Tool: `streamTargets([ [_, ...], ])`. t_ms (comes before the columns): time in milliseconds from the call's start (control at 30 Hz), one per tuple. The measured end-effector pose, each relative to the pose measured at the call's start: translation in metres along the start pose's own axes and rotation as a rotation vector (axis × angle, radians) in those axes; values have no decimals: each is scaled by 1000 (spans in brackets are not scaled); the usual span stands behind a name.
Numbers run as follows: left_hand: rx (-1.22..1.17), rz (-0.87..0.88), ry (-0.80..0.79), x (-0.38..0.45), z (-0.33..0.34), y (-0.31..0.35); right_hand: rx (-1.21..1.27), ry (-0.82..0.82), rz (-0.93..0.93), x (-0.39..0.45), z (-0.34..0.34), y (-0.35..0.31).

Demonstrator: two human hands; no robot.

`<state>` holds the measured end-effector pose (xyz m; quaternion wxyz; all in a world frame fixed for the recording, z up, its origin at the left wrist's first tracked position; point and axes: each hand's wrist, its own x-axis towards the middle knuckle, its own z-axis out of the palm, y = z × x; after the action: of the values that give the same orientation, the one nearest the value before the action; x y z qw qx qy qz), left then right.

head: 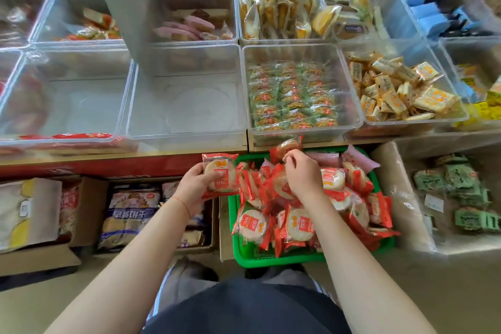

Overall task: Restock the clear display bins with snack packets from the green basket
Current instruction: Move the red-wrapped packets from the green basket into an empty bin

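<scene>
At the bottom of the frame two bare forearms reach forward from the person's lap toward the green basket [273,259], which sits low at centre right, heaped with red snack packets [298,221]. The left hand [193,187], just left of the basket's rim, grasps one red packet [220,175] flat against its palm, thumb curled over the front. The right hand [303,175] hovers over the far part of the heap, its fingers [291,160] pinching the wrapper of another packet [288,145] lifted above the basket's far edge. To the left of the basket, cardboard boxes [89,211] of bagged goods crowd the floor. Beyond the hands runs the shelf edge, and directly above the left hand sits an empty clear bin [187,100], open at the top. To its right, a bin of green packets [292,95] is partly filled.
</scene>
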<state>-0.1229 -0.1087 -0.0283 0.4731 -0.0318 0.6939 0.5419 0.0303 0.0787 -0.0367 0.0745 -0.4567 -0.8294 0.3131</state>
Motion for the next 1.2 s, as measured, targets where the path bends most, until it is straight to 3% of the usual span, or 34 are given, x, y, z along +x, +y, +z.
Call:
streamTargets([
  [67, -11, 2, -4, 0, -26, -1, -72, -100, 41, -4, 17, -10],
  [167, -35, -27, -60, 1, -75, -7, -391, -211, 111, -17, 49, -18],
  [267, 0, -41, -150, 4, -132, -5, -606, -19, 159, -30, 77, -32],
  [367, 40, -13, -207, 9, -187, 0, -584, 136, 160, -39, 98, -67],
  [500, 81, 8, -231, 15, -245, 8, -312, 338, 176, -41, 107, -140],
  [567, 65, -14, -248, 13, -264, 10, -68, 359, 200, -43, 108, -188],
  [633, 43, -18, -234, 9, -275, 18, 289, 281, 317, -48, 114, -235],
  [700, 43, -4, -226, 8, -283, 28, 727, 113, 465, -53, 126, -274],
  [767, 25, 15, -231, 6, -290, 36, 1013, -87, 615, -58, 144, -299],
  [833, -41, 17, -269, 2, -295, 46, 1065, -197, 669, -63, 163, -315],
  [967, -25, 27, -411, -2, -303, 57, 1057, -242, 634, -65, 187, -341],
  [1100, -17, 68, -283, 6, -317, 63, 1082, -298, 612, -59, 200, -352],
  [1200, -70, 112, -235, 11, -329, 70, 980, -468, 495, -58, 203, -352],
])
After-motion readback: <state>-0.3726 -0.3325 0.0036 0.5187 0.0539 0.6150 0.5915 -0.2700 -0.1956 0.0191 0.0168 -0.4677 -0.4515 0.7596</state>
